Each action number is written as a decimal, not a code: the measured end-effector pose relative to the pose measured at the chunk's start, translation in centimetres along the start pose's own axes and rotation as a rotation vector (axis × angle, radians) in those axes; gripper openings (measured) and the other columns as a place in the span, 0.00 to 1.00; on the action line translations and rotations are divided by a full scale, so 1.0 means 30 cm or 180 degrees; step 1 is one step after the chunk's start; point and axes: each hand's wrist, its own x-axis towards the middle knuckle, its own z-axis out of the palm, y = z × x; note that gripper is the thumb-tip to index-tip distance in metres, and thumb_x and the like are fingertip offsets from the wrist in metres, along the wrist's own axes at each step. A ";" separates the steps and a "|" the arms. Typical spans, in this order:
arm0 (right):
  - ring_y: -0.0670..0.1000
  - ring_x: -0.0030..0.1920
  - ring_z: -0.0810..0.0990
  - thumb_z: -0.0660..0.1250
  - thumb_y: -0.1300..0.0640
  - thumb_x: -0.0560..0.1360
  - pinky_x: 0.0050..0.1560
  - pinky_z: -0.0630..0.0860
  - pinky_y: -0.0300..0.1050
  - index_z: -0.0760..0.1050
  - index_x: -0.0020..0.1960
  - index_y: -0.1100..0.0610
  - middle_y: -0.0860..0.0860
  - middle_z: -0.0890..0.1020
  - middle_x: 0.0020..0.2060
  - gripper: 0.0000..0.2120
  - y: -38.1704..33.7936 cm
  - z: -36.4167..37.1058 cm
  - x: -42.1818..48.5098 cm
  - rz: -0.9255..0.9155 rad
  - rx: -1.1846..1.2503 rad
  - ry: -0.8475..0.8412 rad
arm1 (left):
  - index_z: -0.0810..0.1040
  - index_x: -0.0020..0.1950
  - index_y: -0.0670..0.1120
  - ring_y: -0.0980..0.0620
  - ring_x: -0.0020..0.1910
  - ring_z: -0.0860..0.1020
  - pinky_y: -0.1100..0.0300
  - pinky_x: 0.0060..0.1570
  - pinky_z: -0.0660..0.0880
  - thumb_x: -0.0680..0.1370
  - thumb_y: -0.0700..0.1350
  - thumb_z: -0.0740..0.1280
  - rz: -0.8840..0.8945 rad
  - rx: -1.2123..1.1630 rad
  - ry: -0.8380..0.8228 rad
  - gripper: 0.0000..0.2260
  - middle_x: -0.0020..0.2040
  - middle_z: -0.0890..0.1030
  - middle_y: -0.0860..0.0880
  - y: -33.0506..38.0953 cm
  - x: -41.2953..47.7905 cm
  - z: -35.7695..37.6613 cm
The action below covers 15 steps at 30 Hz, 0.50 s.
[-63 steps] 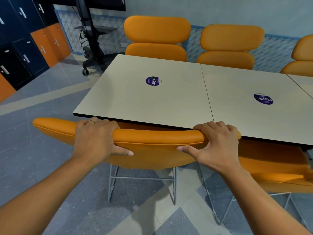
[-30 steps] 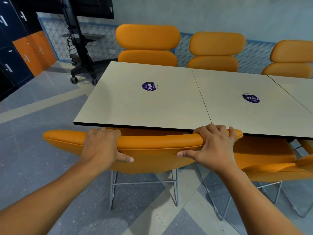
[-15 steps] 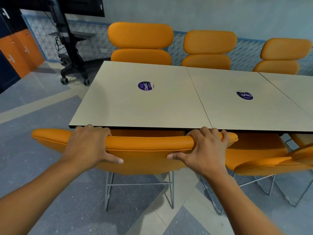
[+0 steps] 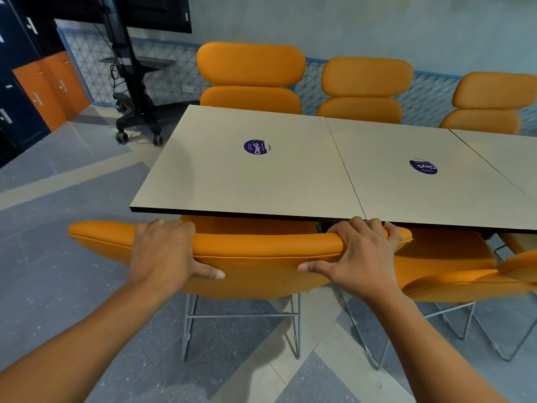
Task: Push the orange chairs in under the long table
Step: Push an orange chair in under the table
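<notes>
Gripping the chair (image 4: 261, 266) by its back with left hand (image 4: 165, 251) and right hand (image 4: 360, 257), fingers curled over its top, yet hardly shifting it this past second: seat already under the table (image 4: 261, 184), back beside its edge, likely home.

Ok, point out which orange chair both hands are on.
The nearest chair, front left: it alone has the left hand and right hand gripping its backrest top.
</notes>
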 end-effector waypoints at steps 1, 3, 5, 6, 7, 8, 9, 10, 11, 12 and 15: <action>0.52 0.54 0.72 0.52 0.12 0.57 0.66 0.60 0.62 0.79 0.51 0.45 0.44 0.77 0.46 0.43 0.007 -0.003 -0.001 0.0002 -0.0013 -0.0003 | 0.73 0.39 0.52 0.51 0.39 0.71 0.55 0.42 0.59 0.48 0.82 0.52 -0.0001 -0.0008 0.0018 0.39 0.35 0.74 0.54 0.007 -0.003 0.004; 0.52 0.54 0.72 0.51 0.12 0.57 0.66 0.60 0.61 0.79 0.51 0.45 0.45 0.77 0.47 0.44 0.011 -0.006 -0.002 0.0011 -0.0015 -0.0009 | 0.74 0.41 0.52 0.51 0.39 0.71 0.55 0.42 0.60 0.48 0.82 0.52 0.0012 -0.0021 0.0066 0.40 0.36 0.75 0.54 0.009 -0.002 0.010; 0.53 0.55 0.72 0.50 0.12 0.57 0.67 0.59 0.60 0.79 0.52 0.45 0.45 0.77 0.47 0.45 0.000 -0.007 -0.001 0.0032 -0.0029 -0.0023 | 0.74 0.42 0.52 0.52 0.40 0.70 0.55 0.42 0.60 0.48 0.82 0.54 0.0010 -0.0048 0.0073 0.40 0.37 0.75 0.54 -0.002 0.001 0.013; 0.53 0.56 0.72 0.50 0.12 0.57 0.67 0.59 0.60 0.79 0.53 0.45 0.45 0.77 0.48 0.45 -0.002 -0.008 0.000 0.0052 -0.0044 -0.0038 | 0.74 0.42 0.52 0.52 0.40 0.70 0.55 0.43 0.60 0.49 0.82 0.55 0.0012 -0.0053 0.0056 0.40 0.37 0.76 0.54 -0.003 0.005 0.010; 0.53 0.56 0.72 0.50 0.12 0.56 0.67 0.59 0.60 0.79 0.53 0.45 0.45 0.77 0.48 0.46 -0.008 -0.007 -0.003 0.0071 -0.0059 -0.0060 | 0.74 0.43 0.52 0.52 0.42 0.70 0.54 0.43 0.60 0.49 0.82 0.57 0.0015 -0.0029 0.0019 0.39 0.38 0.76 0.54 -0.006 0.005 0.009; 0.53 0.56 0.72 0.50 0.12 0.56 0.67 0.59 0.60 0.79 0.54 0.45 0.45 0.77 0.48 0.46 -0.012 -0.007 -0.006 0.0095 -0.0073 -0.0060 | 0.74 0.44 0.52 0.51 0.44 0.71 0.54 0.43 0.61 0.49 0.82 0.58 0.0022 0.0026 -0.0013 0.39 0.40 0.76 0.54 -0.007 0.006 0.007; 0.53 0.56 0.72 0.50 0.12 0.56 0.68 0.60 0.60 0.79 0.54 0.45 0.45 0.78 0.48 0.46 -0.015 -0.007 -0.008 0.0115 -0.0086 -0.0047 | 0.74 0.45 0.53 0.50 0.46 0.72 0.54 0.44 0.61 0.50 0.82 0.59 0.0028 0.0093 -0.0029 0.39 0.41 0.77 0.54 -0.008 0.009 0.005; 0.53 0.56 0.73 0.51 0.12 0.56 0.68 0.60 0.61 0.79 0.54 0.45 0.46 0.78 0.48 0.46 -0.020 -0.008 -0.011 0.0129 -0.0096 -0.0030 | 0.74 0.46 0.53 0.50 0.48 0.73 0.54 0.45 0.62 0.50 0.82 0.59 0.0024 0.0150 -0.0044 0.39 0.42 0.78 0.54 -0.009 0.011 0.004; 0.54 0.56 0.73 0.51 0.12 0.56 0.68 0.60 0.61 0.79 0.54 0.46 0.46 0.78 0.48 0.47 -0.025 -0.009 -0.012 0.0141 -0.0109 -0.0028 | 0.74 0.46 0.53 0.49 0.49 0.74 0.54 0.45 0.61 0.50 0.82 0.59 0.0018 0.0188 -0.0063 0.40 0.43 0.78 0.54 -0.010 0.013 0.002; 0.54 0.56 0.73 0.51 0.12 0.56 0.68 0.60 0.61 0.79 0.54 0.46 0.46 0.78 0.48 0.47 -0.031 -0.009 -0.017 0.0152 -0.0128 -0.0029 | 0.74 0.47 0.53 0.49 0.49 0.74 0.54 0.45 0.61 0.50 0.82 0.59 0.0017 0.0207 -0.0082 0.40 0.43 0.78 0.53 -0.011 0.010 0.001; 0.54 0.56 0.74 0.52 0.12 0.55 0.69 0.60 0.61 0.79 0.54 0.47 0.47 0.79 0.49 0.47 -0.038 -0.013 -0.025 0.0172 -0.0150 0.0006 | 0.74 0.46 0.53 0.48 0.48 0.74 0.53 0.44 0.60 0.50 0.82 0.59 0.0030 0.0241 -0.0083 0.40 0.43 0.78 0.53 -0.013 0.010 -0.002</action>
